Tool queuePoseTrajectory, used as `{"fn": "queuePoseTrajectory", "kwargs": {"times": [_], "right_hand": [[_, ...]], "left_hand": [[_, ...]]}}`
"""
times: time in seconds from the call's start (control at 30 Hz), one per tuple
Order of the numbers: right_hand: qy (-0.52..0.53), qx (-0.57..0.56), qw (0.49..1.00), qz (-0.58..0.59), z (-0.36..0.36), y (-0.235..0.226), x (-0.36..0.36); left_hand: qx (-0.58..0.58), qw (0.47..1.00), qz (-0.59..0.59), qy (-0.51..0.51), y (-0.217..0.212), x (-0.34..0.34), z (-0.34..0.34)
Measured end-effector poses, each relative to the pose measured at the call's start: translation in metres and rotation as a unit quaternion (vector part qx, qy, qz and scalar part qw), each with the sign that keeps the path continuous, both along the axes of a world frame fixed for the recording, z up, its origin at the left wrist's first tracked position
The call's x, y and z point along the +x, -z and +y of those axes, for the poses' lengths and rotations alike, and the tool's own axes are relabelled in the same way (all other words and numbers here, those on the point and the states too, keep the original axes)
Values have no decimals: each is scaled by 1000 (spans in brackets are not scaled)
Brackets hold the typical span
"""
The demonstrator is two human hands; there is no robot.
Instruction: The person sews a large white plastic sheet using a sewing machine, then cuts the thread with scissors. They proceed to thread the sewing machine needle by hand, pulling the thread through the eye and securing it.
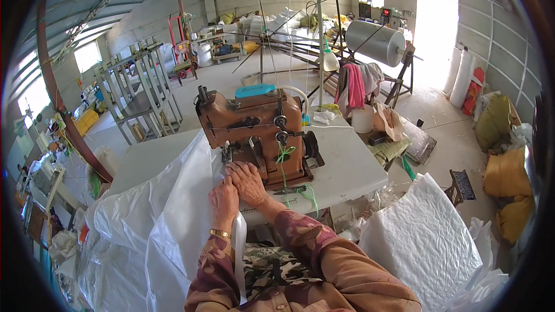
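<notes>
A brown sewing machine (254, 133) stands on the grey table, its needle area (226, 153) at its left end. White woven plastic sheeting (176, 196) runs up to that needle area and drapes down over the table's left front. My left hand (222, 201), a gold watch on its wrist, is closed on the sheeting's right edge just in front of the needle. Touching it, my right hand (247, 184) has bent fingers closed on the same edge, right below the needle. The fingertips of both hands are partly hidden.
Scissors (298, 189) and green thread lie on the tabletop (347, 159) right of the machine. A stack of white padded sheets (422, 231) is at the lower right. Behind are a large film roll (376, 43) on a stand and a metal frame (136, 89).
</notes>
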State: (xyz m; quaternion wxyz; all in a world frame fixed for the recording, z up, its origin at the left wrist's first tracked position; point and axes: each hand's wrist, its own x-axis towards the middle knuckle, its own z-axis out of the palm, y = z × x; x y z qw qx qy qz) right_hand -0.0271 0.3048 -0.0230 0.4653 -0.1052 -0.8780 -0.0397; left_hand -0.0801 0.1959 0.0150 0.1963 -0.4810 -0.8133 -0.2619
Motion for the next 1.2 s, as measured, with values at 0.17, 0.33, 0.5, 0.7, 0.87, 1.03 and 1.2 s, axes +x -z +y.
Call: {"fn": "queuePoseTrajectory", "kwargs": {"times": [0.17,0.33,0.5,0.7,0.87,1.03,1.2], "right_hand": [[-3,-3,1000,-8,1,1,1],[-16,-10,1000,0,-1,-2,2],[-10,-2,1000,2,2,1,1],[-4,-4,1000,-6,1,0,1],[-18,-16,1000,-6,0,0,2],[-33,-8,999,11,-2,0,-1],[-30,-2,999,20,4,5,0]], "left_hand": [[-28,999,-16,-9,-6,5,0],[-9,1000,18,-9,0,1,0],[-27,1000,-1,-12,1,3,1],[-8,1000,-6,-17,6,1,3],[-3,1000,-3,-15,6,1,2],[15,1000,-10,2,5,-1,-1],[32,999,-4,26,15,-2,3]]}}
